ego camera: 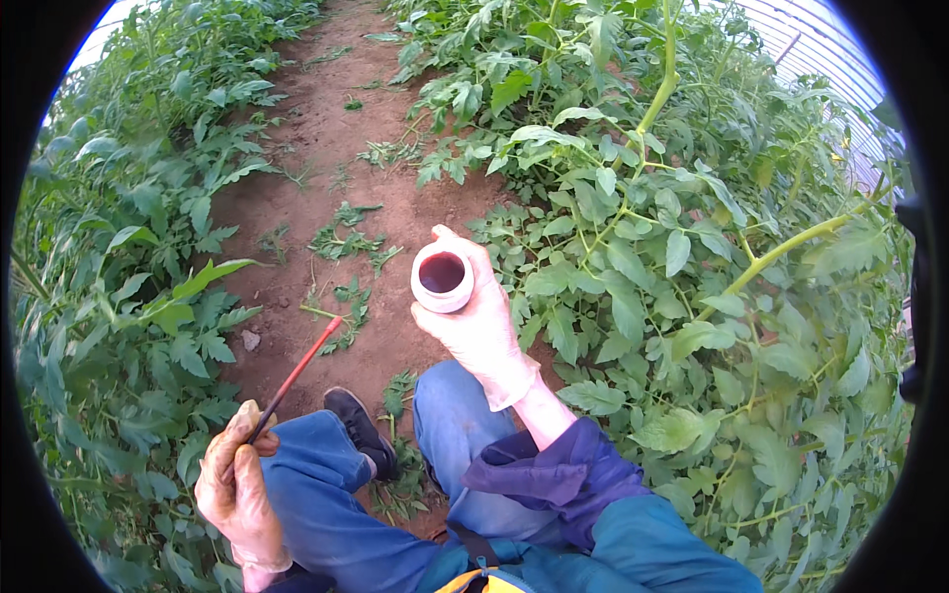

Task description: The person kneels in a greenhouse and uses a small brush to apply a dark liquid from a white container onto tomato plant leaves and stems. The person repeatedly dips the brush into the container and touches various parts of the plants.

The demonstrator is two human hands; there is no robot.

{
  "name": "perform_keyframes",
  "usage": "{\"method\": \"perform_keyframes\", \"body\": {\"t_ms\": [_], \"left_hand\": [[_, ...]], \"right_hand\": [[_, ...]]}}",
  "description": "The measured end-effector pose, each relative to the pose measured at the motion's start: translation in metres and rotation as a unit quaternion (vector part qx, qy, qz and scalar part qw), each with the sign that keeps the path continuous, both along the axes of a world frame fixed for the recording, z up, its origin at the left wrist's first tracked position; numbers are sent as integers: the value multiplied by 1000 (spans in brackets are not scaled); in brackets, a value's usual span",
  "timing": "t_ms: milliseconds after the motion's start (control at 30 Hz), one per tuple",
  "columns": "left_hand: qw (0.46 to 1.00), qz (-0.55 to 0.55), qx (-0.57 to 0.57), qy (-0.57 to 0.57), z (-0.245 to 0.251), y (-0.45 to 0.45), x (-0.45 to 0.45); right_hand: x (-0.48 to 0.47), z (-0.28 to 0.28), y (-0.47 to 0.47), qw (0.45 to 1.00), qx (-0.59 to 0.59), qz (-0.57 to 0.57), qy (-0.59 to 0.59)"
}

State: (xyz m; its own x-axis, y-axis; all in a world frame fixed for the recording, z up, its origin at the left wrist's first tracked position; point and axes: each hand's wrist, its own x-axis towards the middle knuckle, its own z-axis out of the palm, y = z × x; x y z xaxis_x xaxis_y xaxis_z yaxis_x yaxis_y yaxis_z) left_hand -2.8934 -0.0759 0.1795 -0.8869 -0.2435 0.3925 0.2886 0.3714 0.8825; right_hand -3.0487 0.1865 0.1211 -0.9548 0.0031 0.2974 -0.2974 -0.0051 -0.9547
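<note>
My right hand [482,319], in a thin translucent glove, is wrapped around a small white jar [445,301]. The jar's open mouth faces up at me and shows dark red liquid [442,273] inside. Lower left, my gloved left hand [241,474] pinches a slender brush [300,365] between thumb and fingers. Its dark handle turns red toward the tip, which points up and right, apart from the jar. Brownish stains mark the left glove. Both hands are above my bent legs [334,482] in blue jeans.
Tomato plants [111,222] line the left side, and more tomato plants [630,282] crowd the right, one thick stem [786,244] arching close to my right arm. Between them runs a bare soil path [311,133] strewn with cut leaves [345,241]. Ribbed greenhouse sheeting [808,44] curves behind.
</note>
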Motion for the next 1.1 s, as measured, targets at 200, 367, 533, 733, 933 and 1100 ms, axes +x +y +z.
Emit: {"method": "perform_keyframes", "body": {"t_ms": [200, 367, 533, 733, 933, 1100], "left_hand": [[995, -99, -3, -22, -2, 6, -87], [979, -197, 41, -12, -16, 9, -200], [972, -218, 81, 10, -37, 28, -306], [966, -221, 126, -42, -79, 53, -435], [961, -190, 191, -65, -27, 57, -449], [948, -218, 232, 33, 36, 53, -413]], "right_hand": [[-14, 1, 21, 999, -10, -47, 0], [-30, 13, 39, 993, -12, -104, -48], [-56, 5, 56, 983, 57, -169, -37], [-111, -19, 55, 970, 153, -190, 3], [-139, 25, 47, 972, 153, -176, -11], [-152, 30, 49, 968, 144, -206, -12]]}}
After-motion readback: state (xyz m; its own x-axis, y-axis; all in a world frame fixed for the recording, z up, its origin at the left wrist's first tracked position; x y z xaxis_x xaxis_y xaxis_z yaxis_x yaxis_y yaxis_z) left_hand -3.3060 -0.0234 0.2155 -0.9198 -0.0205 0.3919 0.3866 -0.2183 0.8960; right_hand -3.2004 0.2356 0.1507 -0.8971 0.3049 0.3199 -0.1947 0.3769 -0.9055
